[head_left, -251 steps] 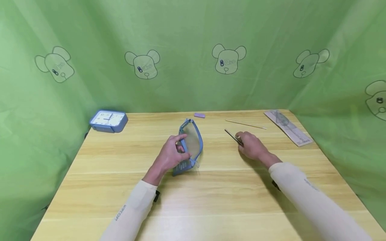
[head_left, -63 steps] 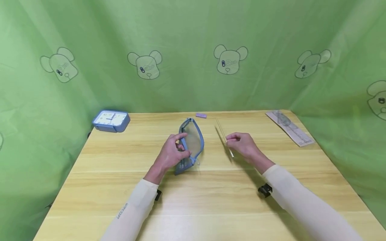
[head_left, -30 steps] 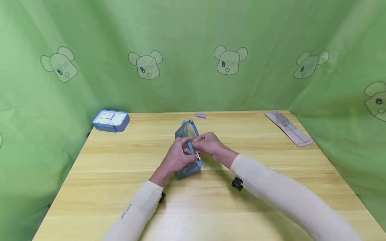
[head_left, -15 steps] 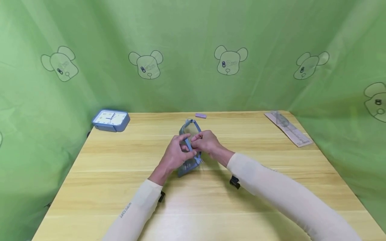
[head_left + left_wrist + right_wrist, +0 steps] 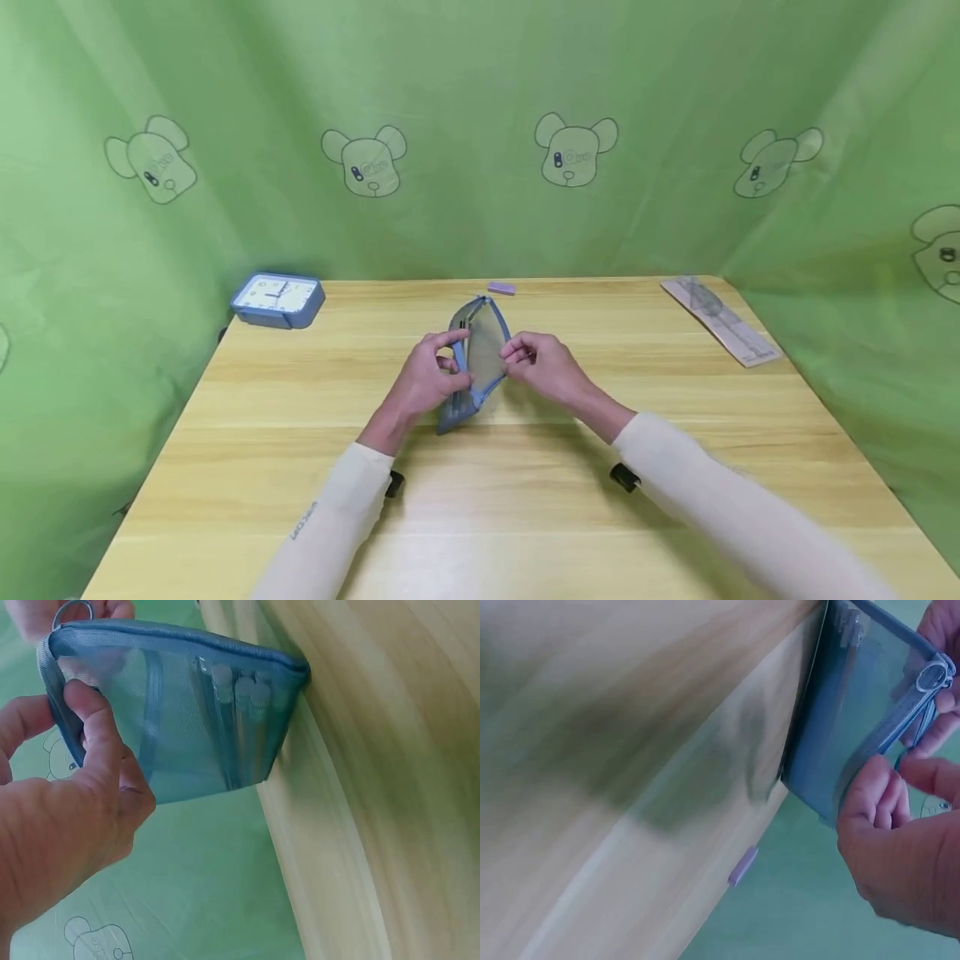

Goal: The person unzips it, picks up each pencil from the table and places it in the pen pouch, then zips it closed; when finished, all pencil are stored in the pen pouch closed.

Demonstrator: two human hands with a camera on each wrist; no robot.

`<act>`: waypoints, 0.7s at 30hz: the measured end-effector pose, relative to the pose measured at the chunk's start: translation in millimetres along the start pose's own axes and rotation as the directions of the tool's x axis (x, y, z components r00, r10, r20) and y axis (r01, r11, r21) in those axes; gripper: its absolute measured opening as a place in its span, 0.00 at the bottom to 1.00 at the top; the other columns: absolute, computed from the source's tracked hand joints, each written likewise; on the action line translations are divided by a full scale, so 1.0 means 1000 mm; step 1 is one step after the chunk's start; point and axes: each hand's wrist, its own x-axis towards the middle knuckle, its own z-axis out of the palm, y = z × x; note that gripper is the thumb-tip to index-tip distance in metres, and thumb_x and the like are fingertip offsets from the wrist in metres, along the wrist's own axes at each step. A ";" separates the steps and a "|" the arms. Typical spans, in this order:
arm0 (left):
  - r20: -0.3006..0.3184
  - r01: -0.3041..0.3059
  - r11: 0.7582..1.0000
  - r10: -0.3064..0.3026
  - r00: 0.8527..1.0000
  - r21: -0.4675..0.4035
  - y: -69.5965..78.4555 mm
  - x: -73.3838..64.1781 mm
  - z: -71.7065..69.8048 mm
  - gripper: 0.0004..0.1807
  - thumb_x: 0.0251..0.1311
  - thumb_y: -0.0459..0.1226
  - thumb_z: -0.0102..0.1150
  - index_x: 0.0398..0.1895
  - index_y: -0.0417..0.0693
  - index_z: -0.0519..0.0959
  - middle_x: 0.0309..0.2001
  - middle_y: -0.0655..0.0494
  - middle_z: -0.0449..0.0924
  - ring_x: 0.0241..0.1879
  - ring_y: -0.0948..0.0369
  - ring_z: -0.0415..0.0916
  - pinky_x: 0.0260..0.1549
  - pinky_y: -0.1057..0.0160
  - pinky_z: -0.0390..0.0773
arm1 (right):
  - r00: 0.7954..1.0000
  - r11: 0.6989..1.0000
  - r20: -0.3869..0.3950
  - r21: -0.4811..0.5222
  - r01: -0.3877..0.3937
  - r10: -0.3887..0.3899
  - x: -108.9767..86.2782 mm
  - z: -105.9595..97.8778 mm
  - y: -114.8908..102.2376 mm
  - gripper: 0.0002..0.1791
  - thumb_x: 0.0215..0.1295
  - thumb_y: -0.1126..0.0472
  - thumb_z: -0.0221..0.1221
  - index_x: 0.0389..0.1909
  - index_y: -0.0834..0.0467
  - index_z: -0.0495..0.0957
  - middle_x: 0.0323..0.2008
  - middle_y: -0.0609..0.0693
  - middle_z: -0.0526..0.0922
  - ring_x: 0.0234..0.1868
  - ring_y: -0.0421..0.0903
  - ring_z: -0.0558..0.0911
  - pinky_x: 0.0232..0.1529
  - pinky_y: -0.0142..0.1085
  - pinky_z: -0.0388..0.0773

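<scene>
A blue mesh zip pencil case (image 5: 487,343) stands upright on the table, its mouth spread wide. My left hand (image 5: 423,375) pinches the near-left rim between thumb and fingers. On the opposite rim, my right hand (image 5: 551,367) pinches the zip edge with thumb and fingertips. Several pencils (image 5: 244,724) show through the mesh in the left wrist view, standing together at one end inside the case. A round zip pull (image 5: 932,676) hangs at the corner of the mouth in the right wrist view.
A blue clock (image 5: 277,300) lies at the back left of the wooden table (image 5: 480,517). A purple eraser (image 5: 501,288) is near the back edge, behind the case. Packaged clear rulers (image 5: 720,321) lie at the back right. Green curtain (image 5: 465,217) surrounds the table.
The right hand brought the yellow pencil from the table into the case and let it go. It has since drawn back rightward and now holds the right rim, spreading the mouth wider.
</scene>
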 end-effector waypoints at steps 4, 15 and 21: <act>0.032 0.018 0.998 -0.016 0.999 -0.058 -0.004 -0.001 0.000 0.42 0.57 0.21 0.65 0.78 0.48 0.73 0.73 0.48 0.63 0.46 0.58 0.78 0.42 0.63 0.85 | 0.990 0.985 0.056 -0.107 0.135 -0.130 -0.014 -0.003 0.012 0.10 0.69 0.72 0.63 0.49 0.64 0.84 0.44 0.60 0.87 0.44 0.46 0.84 0.49 0.34 0.86; 0.198 0.002 0.978 0.040 0.979 -0.207 -0.011 0.002 -0.004 0.35 0.62 0.21 0.49 0.75 0.42 0.73 0.68 0.32 0.67 0.47 0.53 0.80 0.43 0.63 0.88 | 0.863 0.809 0.091 -0.313 0.498 -0.496 -0.053 0.018 0.013 0.20 0.63 0.67 0.74 0.55 0.57 0.83 0.38 0.48 0.80 0.36 0.39 0.78 0.35 0.28 0.82; 0.357 0.069 0.944 0.054 0.933 -0.324 -0.020 0.005 -0.011 0.32 0.63 0.19 0.44 0.74 0.29 0.68 0.59 0.41 0.79 0.44 0.59 0.85 0.38 0.69 0.88 | 0.760 0.666 0.037 -0.456 0.591 -0.649 -0.059 0.032 0.001 0.07 0.67 0.63 0.73 0.43 0.57 0.87 0.28 0.44 0.79 0.28 0.34 0.72 0.28 0.24 0.73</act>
